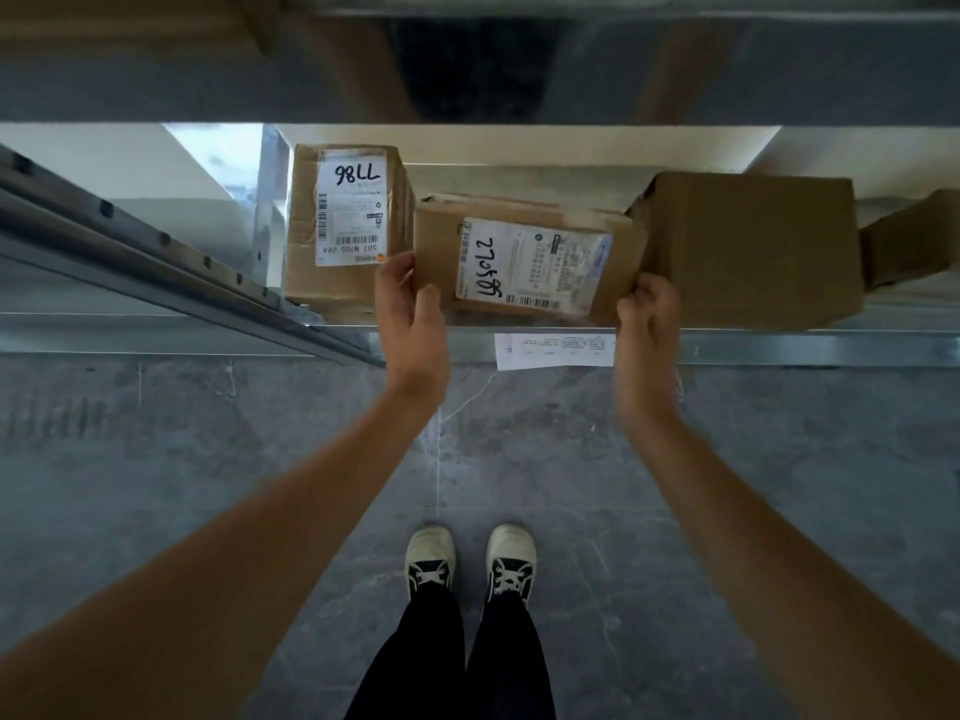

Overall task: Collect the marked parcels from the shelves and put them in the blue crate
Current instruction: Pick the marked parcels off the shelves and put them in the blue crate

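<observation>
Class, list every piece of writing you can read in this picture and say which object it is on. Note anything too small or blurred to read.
"7786", handwritten and upside down, on the label of the left parcel.
"502 N705 094", printed, upside down, on that label.
"2705069", handwritten sideways, last digits uncertain, on the middle parcel, gripped by left hand and right hand.
Fine print and barcodes: too small.
Paper slip on the shelf edge: unreadable.

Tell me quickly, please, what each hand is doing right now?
Left hand: closed on the left end of the middle parcel.
Right hand: closed on the same parcel's right end, on the shelf.
</observation>
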